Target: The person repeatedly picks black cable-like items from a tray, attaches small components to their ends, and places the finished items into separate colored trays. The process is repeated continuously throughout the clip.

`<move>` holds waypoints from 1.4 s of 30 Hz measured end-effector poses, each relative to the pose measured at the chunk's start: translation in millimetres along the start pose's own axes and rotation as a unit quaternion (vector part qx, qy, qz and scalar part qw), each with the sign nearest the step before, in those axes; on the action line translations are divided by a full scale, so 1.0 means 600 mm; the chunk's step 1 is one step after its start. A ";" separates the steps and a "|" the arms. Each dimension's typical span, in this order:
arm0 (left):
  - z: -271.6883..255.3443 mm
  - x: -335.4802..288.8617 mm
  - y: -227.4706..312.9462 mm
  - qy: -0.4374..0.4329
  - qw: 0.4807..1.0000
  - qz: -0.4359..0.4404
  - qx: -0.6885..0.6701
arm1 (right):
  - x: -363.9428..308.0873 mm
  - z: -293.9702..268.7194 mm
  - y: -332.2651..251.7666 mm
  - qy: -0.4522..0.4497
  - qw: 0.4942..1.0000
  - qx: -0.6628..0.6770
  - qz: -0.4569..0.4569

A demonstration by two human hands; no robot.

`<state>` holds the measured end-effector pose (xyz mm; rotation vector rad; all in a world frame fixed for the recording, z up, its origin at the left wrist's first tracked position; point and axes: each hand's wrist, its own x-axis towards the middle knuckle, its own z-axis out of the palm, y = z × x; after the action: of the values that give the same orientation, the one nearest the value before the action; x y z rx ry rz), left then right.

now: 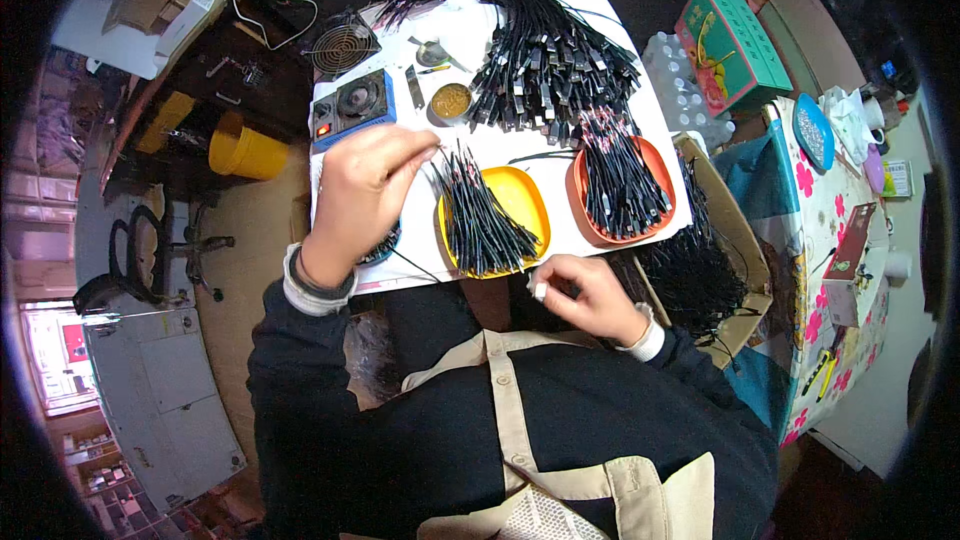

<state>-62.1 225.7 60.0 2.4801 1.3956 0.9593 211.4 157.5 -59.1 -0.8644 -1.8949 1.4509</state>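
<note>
My left hand (368, 185) is raised over the left side of the white worktable, thumb and forefinger pinched together. Whatever is in that pinch is too small to make out. Just right of the fingertips, a bundle of short black cables (482, 215) with stripped ends lies in a yellow tray (543, 208). My right hand (592, 298) rests at the table's near edge, close to that tray, its fingers curled in. A white patch shows on its thumb; anything held there is hidden. Under my left wrist, a blue tray (382, 248) with dark cables is partly covered.
An orange tray (668, 172) holds more black cables. Behind it spreads a large pile of USB cables (555, 65). Left of the pile stand a tin of amber material (451, 101), a blue box with a red switch (355, 108) and a fan (342, 46). A cable-filled carton (745, 230) stands right.
</note>
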 end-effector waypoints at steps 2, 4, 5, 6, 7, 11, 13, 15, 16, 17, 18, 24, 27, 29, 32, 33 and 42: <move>0.024 0.024 -0.055 -0.014 0.999 0.005 0.029 | -0.003 0.023 0.032 0.001 0.998 -0.057 -0.037; 0.054 0.038 -0.102 -0.051 0.995 -0.010 0.087 | -0.007 0.035 0.063 -0.021 0.993 -0.111 -0.029; 0.071 0.044 -0.124 -0.068 0.992 -0.001 0.102 | -0.007 0.043 0.078 -0.010 0.992 -0.119 -0.045; 0.088 0.049 -0.143 -0.084 0.990 0.009 0.116 | -0.007 0.046 0.091 -0.005 0.986 -0.153 -0.071; 0.105 0.053 -0.160 -0.103 0.987 -0.006 0.126 | -0.009 0.049 0.103 0.001 0.978 -0.183 -0.101; 0.150 0.061 -0.206 -0.141 0.978 -0.025 0.149 | -0.013 0.054 0.133 0.031 0.967 -0.204 -0.147; 0.164 0.065 -0.218 -0.130 0.982 -0.019 0.138 | -0.013 0.053 0.138 0.039 0.969 -0.196 -0.149; 0.175 0.068 -0.224 -0.148 0.980 -0.051 0.122 | -0.012 0.051 0.138 0.037 0.970 -0.187 -0.154; 0.180 0.071 -0.226 -0.161 0.977 -0.058 0.128 | -0.010 0.050 0.138 0.035 0.970 -0.182 -0.156; 0.185 0.072 -0.226 -0.159 0.978 -0.065 0.122 | -0.010 0.048 0.136 0.033 0.972 -0.181 -0.150; 0.189 0.072 -0.226 -0.154 0.979 -0.068 0.112 | -0.009 0.047 0.135 0.035 0.970 -0.183 -0.156; 0.204 0.074 -0.228 -0.169 0.974 -0.090 0.124 | -0.007 0.044 0.136 0.021 0.973 -0.173 -0.149; 0.209 0.076 -0.227 -0.165 0.975 -0.080 0.129 | -0.008 0.045 0.138 0.021 0.971 -0.183 -0.153; 0.211 0.077 -0.224 -0.165 0.974 -0.095 0.121 | -0.009 0.045 0.139 0.026 0.971 -0.182 -0.155; 0.202 0.074 -0.218 -0.131 0.984 -0.088 0.086 | -0.011 0.042 0.137 0.035 0.970 -0.182 -0.156; 0.194 0.071 -0.215 -0.123 0.985 -0.091 0.083 | -0.011 0.042 0.136 0.033 0.970 -0.184 -0.152; 0.086 0.029 -0.201 -0.012 0.995 -0.088 0.054 | -0.012 0.050 0.134 0.044 0.969 -0.189 -0.150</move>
<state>-112.0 316.6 -22.2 2.3823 1.6675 0.8360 203.9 149.7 -144.3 -0.7511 -2.1601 0.8731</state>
